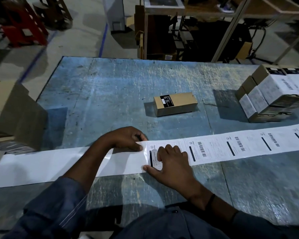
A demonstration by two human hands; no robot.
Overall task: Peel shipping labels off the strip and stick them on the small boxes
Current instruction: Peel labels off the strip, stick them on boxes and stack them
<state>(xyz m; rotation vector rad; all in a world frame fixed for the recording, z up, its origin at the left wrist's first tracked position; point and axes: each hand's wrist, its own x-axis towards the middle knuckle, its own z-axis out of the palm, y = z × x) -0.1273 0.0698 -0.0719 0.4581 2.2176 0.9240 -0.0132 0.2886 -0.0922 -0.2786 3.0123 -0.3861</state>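
Dim room, one cool light from above on the counter [110, 87]; far background nearly black. Glare on the strip [41, 164] at the counter's left edge. Hard shadows left of the box [175, 103] and stack [269, 94]. Wide-angle bending at the edges; corners soft, labels on the stack blurred.

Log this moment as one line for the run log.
step: peeling label | left hand: pinching corner | right hand: pressing strip | box: unlabelled
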